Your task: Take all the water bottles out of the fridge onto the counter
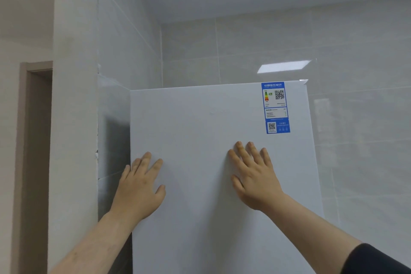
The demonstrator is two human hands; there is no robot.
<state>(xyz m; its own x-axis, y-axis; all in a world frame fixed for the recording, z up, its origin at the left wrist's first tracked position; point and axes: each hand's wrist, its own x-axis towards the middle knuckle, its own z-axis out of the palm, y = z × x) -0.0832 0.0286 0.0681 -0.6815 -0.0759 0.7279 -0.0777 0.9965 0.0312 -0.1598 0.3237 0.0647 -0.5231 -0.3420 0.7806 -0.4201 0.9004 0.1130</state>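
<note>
A white fridge fills the middle of the view, its door closed and facing me. A blue energy label is stuck near the door's top right corner. My left hand lies flat on the door near its left edge, fingers spread and straight. My right hand lies flat on the door's middle, fingers straight and pointing up. Neither hand holds anything. No water bottles and no counter are in view.
Grey tiled walls stand behind and to the right of the fridge. A white wall corner rises close to the fridge's left side, with a narrow dark gap between them. A brown door frame is at the far left.
</note>
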